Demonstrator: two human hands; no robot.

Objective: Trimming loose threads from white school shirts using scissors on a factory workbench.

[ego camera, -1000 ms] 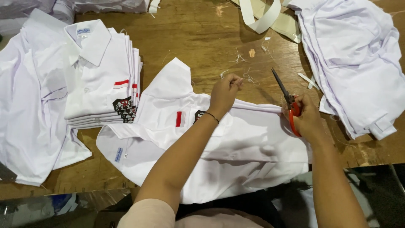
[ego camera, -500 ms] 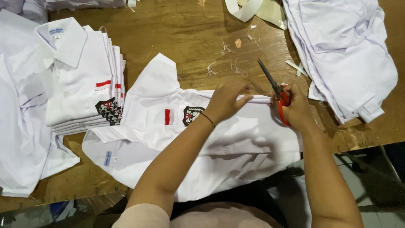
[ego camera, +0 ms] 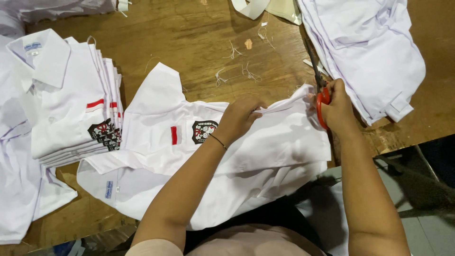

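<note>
So the scissors [ego camera: 321,97] have swung round since half a second back; they were angled off to the left then, now the blades point almost straight away from the person, right at the shirt's top edge; looks to me like a trimming pass along that hem is underway, not finished. Right hand [ego camera: 337,105] is closed through the red handles; left hand [ego camera: 241,116] is pinched shut on a fold of the white shirt [ego camera: 265,151], pulling it taut toward the scissors, closer to them than before. Shirt lies flat on the tabletop [ego camera: 189,42] under both hands, badge and red stripe just left of the left hand. Further left, a stack of folded shirts [ego camera: 71,109]; beyond the right hand, a loose pile of white garments [ego camera: 365,47]; thread scraps [ego camera: 237,71] lie past the left hand.
</note>
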